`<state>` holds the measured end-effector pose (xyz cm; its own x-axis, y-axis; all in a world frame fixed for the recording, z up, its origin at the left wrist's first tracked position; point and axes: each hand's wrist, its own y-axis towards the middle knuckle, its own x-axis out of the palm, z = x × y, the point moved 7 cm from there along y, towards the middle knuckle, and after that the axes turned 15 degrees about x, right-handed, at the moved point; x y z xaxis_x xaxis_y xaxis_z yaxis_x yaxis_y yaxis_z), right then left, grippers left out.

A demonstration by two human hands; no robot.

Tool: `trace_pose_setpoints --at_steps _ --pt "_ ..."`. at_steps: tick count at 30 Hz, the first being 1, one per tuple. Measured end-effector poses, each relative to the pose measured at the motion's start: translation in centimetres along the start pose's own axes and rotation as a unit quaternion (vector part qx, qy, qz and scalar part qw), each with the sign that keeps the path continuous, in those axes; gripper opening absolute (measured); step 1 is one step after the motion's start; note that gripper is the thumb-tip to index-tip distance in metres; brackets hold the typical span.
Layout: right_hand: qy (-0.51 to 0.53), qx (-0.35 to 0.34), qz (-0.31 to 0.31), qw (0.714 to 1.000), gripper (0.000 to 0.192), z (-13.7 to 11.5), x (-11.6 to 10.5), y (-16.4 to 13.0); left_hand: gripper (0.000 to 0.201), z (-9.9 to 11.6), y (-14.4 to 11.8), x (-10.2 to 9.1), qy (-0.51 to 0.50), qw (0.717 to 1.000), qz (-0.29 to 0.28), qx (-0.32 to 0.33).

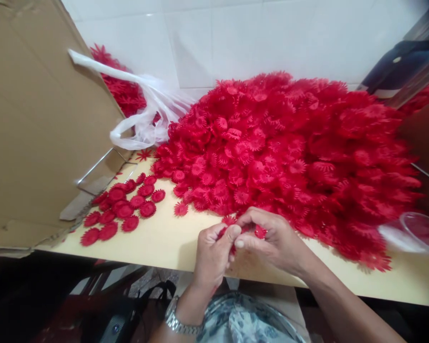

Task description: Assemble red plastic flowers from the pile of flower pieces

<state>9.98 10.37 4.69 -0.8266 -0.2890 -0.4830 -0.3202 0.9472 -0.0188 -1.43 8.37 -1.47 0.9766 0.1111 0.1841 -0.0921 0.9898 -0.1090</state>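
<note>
Both hands meet over the front part of the table. My left hand [214, 255] is closed, its thumb and fingers pinching a red artificial flower piece [229, 219] with fringed petals. The right thumb and fingertips of my right hand [273, 238] close on the same piece from the other side. Fingers hide most of it. A second bit of red [260, 232] shows in the gap of my right hand; whether it is held there I cannot tell. Just behind the hands rises a large heap of loose red petal pieces [257, 157].
Left of the heap lies a group of thicker red flower discs [123, 209]. A cardboard sheet [39, 119] with a wire frame [96, 169] stands at the left. Behind are a white plastic bag [143, 124] and tiled wall [236, 38]. A clear plastic cup [420, 233] lies at right.
</note>
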Motion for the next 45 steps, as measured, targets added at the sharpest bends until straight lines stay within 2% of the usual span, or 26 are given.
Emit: trace_pose_setpoints --at_steps 2,4,6,9,12,14,17,20,22,25,29,32,36,38,41,45 --pt "0.004 0.001 -0.028 1.0 0.014 -0.1 0.5 -0.1 0.05 -0.1 0.0 -0.1 0.013 1.0 -0.007 0.0" --pt "-0.001 0.0 -0.026 1.0 0.02 -0.3 0.8 -0.3 0.053 -0.3 -0.2 0.0 0.009 1.0 -0.021 -0.005" --pt "-0.027 -0.007 0.018 0.999 0.024 -0.5 0.5 -0.5 0.053 -0.6 -0.5 0.2 -0.006 0.999 -0.041 -0.011" --pt "-0.072 -0.03 0.136 0.988 0.025 -1.2 -1.3 -0.4 0.049 -0.8 -0.9 0.5 -0.024 0.997 -0.07 -0.028" --pt "-0.133 -0.046 0.298 0.944 0.023 -1.7 -5.3 0.9 0.045 -0.7 -1.0 0.9 -0.079 0.992 -0.08 -0.052" --pt "-0.23 -0.068 0.384 0.892 0.021 -2.4 -8.1 2.4 0.038 -0.5 -0.8 1.0 -0.138 0.986 -0.071 -0.062" --pt "-0.354 -0.078 0.414 0.835 0.022 -2.6 -10.7 4.9 0.029 0.0 -0.5 0.9 -0.212 0.973 -0.059 -0.065" --pt "-0.405 -0.105 0.402 0.815 0.025 -2.9 -10.8 5.1 0.028 0.3 -0.5 0.8 -0.243 0.966 -0.069 -0.061" --pt "-0.386 -0.138 0.38 0.829 0.026 -3.1 -9.7 3.9 0.028 0.2 -0.5 0.7 -0.237 0.967 -0.071 -0.06" --pt "-0.328 -0.167 0.324 0.872 0.023 -3.2 -7.1 1.6 0.024 -0.3 -0.6 0.6 -0.207 0.974 -0.064 -0.064" --pt "-0.268 -0.163 0.22 0.924 0.021 -2.1 -3.5 -0.2 0.02 -0.6 -0.7 0.6 -0.175 0.981 -0.062 -0.061" --pt "-0.24 -0.158 0.167 0.943 0.022 -1.1 -1.6 -0.9 0.025 -0.7 -0.7 0.5 -0.164 0.983 -0.065 -0.058" --pt "-0.203 -0.133 0.144 0.959 0.021 -0.3 -1.0 -1.6 0.04 -0.6 -0.6 0.2 -0.194 0.978 -0.047 -0.057" --pt "-0.194 -0.124 0.145 0.962 0.021 -0.2 -1.1 -1.8 0.046 -0.6 -0.6 0.4 -0.23 0.969 -0.057 -0.065" --pt "-0.191 -0.125 0.145 0.963 0.021 -0.3 -1.2 -2.0 0.04 -0.6 -0.7 0.8 -0.254 0.961 -0.076 -0.08" --pt "-0.197 -0.127 0.149 0.961 0.021 -0.1 -1.3 -2.2 0.024 -0.9 -0.9 0.8 -0.204 0.974 -0.059 -0.075"
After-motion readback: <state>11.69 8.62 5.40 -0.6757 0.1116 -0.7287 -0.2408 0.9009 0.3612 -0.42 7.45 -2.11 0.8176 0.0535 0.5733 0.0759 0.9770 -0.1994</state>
